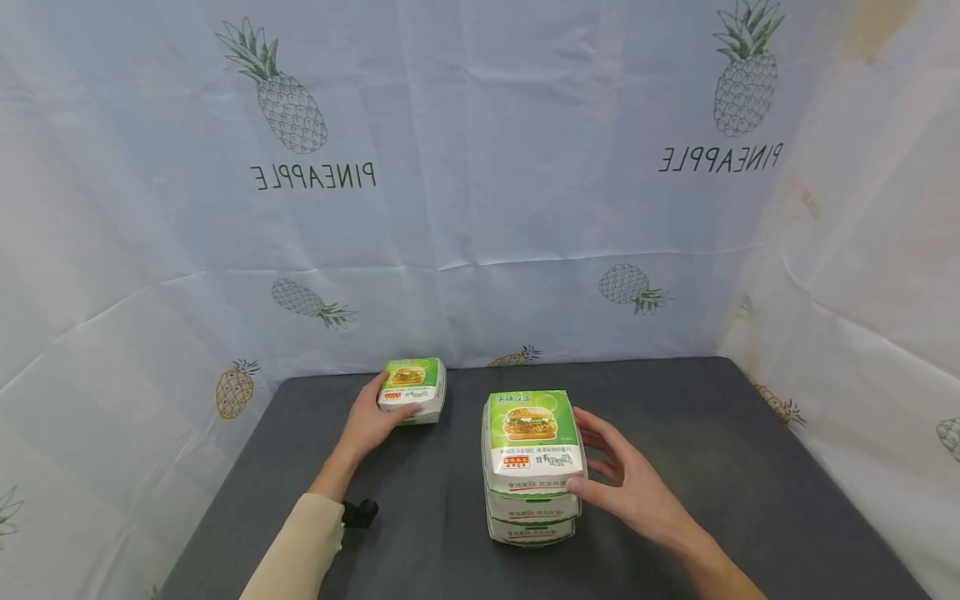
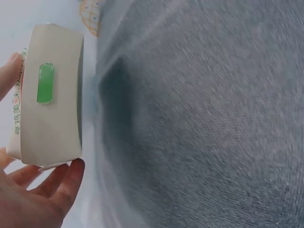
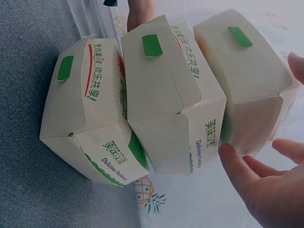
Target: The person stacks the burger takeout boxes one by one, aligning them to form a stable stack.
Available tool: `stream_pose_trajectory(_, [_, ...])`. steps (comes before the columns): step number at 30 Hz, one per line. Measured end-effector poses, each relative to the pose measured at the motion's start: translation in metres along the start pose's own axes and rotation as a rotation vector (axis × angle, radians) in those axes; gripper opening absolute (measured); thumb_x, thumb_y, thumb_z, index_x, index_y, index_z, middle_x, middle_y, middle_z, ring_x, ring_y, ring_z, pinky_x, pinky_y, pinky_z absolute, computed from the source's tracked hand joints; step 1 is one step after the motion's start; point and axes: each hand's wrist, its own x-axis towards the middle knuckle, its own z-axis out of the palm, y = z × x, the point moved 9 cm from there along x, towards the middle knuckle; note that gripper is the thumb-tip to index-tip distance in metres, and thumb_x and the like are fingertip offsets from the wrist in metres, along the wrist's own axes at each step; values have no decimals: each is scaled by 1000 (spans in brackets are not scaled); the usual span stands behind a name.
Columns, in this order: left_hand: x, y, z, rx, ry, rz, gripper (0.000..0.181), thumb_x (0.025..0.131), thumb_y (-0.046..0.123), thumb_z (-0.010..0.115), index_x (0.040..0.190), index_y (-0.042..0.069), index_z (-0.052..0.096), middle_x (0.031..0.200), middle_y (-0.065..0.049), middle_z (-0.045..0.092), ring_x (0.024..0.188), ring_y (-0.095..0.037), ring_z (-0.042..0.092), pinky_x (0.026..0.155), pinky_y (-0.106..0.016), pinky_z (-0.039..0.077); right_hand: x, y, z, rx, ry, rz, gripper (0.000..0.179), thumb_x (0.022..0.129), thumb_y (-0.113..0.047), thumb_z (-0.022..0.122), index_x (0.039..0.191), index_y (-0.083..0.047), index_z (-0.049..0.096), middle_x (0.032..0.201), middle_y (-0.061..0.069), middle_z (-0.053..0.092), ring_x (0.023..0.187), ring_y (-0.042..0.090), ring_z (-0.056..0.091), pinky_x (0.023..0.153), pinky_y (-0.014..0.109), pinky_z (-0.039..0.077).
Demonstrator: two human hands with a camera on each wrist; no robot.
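Observation:
At the back left my left hand (image 1: 378, 417) grips a green-and-white burger box (image 1: 411, 392), thumb along its near side and fingers round its left side. The left wrist view shows this box (image 2: 52, 99) raised off the dark surface, with a shadow below. Front and centre stands a stack of three similar boxes; the top box (image 1: 532, 442) shows a burger picture on its lid. My right hand (image 1: 630, 483) is at its right side, fingers spread and lightly bent, thumb tip at the near right corner. Beneath are the middle box (image 3: 161, 80) and the bottom box (image 3: 80, 109).
A dark grey tabletop (image 1: 675, 433) carries the stack. White curtains (image 1: 525, 208) with pineapple prints enclose its back and sides. A black strap with a small device (image 1: 360, 513) is on my left wrist, next to a cream sleeve (image 1: 300, 546).

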Motion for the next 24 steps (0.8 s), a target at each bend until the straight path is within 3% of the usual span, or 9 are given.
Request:
stream_pose_trajectory(15, [-11, 34, -3, -16, 19, 48, 108, 82, 58, 81, 161, 9, 27, 154, -18, 36, 128, -34, 46, 104, -54, 40, 0, 2, 0, -12, 17, 8, 74, 96, -8, 70, 159, -14, 33, 159, 11, 33, 129, 7, 46, 100, 28, 49])
stream_pose_trajectory(24, [-22, 60, -8, -19, 25, 120, 106, 83, 56, 80, 162, 11, 26, 157, -16, 33, 128, -34, 47, 102, -53, 42, 1, 3, 0, -2, 15, 8, 73, 96, -7, 71, 158, -16, 34, 159, 10, 33, 130, 7, 46, 100, 28, 49])
